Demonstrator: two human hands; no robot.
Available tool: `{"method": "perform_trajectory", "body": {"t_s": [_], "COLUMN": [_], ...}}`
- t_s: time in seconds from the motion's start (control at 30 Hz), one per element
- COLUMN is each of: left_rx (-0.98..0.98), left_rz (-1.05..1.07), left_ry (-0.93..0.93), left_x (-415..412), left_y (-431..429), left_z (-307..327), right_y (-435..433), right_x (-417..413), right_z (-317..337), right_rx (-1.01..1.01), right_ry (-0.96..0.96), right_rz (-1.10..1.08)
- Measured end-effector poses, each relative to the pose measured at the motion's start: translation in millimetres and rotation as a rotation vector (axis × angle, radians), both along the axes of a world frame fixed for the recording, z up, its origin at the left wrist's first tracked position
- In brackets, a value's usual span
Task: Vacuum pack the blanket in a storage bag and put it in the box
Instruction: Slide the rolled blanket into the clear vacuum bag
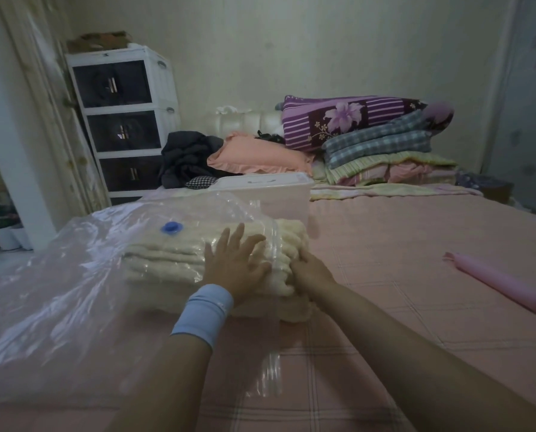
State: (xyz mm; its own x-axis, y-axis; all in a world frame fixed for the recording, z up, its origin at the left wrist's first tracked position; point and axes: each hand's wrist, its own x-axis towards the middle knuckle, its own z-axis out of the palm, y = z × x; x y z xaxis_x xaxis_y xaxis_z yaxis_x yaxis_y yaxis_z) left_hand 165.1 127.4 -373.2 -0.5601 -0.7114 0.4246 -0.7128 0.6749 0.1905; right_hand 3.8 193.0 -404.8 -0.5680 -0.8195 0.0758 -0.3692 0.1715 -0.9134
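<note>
Cream fluffy folded blanket [290, 235] lies on the pink checked bedspread [400, 244], most of it inside a clear plastic storage bag [58, 275]. The blanket's right end sticks out past the bag mouth, and the bag is loose and wrinkled. A round blue valve [171, 228] sits on the bag on top of the blanket. Left hand [235, 263], with a light blue wristband [206, 313], lies flat with fingers spread, pressing on the bag over the blanket. Right hand [312, 271] is at the exposed end, fingers curled into the blanket's folds, gripping it. A translucent white lidded plastic box [279, 194] stands directly behind the blanket, lid on. A pink rolled cloth [503, 285] lies well to the blanket's right. Far behind the blanket are a peach frilled pillow [260, 154], a dark clothes heap [185, 157], stacked folded quilts [375, 141], and a white drawer cabinet [123, 120] behind-left. Count: 1 blanket, 1 bag, 1 valve, 1 box, 1 roll, 1 pillow, 3 drawers.
</note>
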Motion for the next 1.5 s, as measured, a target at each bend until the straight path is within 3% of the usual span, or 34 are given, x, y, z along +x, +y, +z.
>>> {"method": "perform_trajectory", "body": {"t_s": [0.07,0.13,0.2,0.3,0.4,0.5,0.67,0.9,1.07,1.23,1.3,1.37,1.43,1.5], "left_rx": [0.074,0.100,0.075,-0.058,-0.165,-0.012,0.355,0.298,0.349,0.564,0.716,0.684,0.389,0.052], "left_rz": [-0.005,-0.015,-0.017,0.034,0.099,0.199,0.382,0.121,-0.246,-0.443,-0.421,-0.287,-0.076,0.072], "left_ry": [-0.083,-0.116,-0.068,0.111,0.175,0.133,-0.011,-0.001,0.135,-0.165,-0.089,-0.037,-0.251,-0.319], "left_x": [-3,-4,-4,4,13,20,25,16,-10,-14,-16,-21,-30,-43], "left_y": [1,3,4,12,22,22,12,25,58,78,83,86,86,90], "left_z": [-9,-15,-14,-14,-13,-16,-18,-10,8,30,42,50,55,57], "right_y": [2,9,14,19,25,19,2,48,121,172,182,189,186,175], "right_x": [-4,-2,-8,-12,-8,-7,-11,-11,-22,-7,-5,-11,-29,-57], "right_z": [2,4,4,-6,-6,-4,-18,15,60,49,51,61,67,64], "right_rx": [0.087,-0.090,-0.255,-0.061,0.127,0.151,-0.180,-0.349,-0.272,-0.059,-0.001,-0.069,-0.212,-0.194], "right_ry": [0.310,0.618,0.978,1.243,1.240,1.250,1.093,1.272,1.496,1.592,1.444,1.061,0.813,0.803], "right_rz": [-0.138,-0.140,0.070,0.370,0.389,0.388,0.372,0.281,0.246,0.422,0.435,0.407,0.227,-0.081]}}
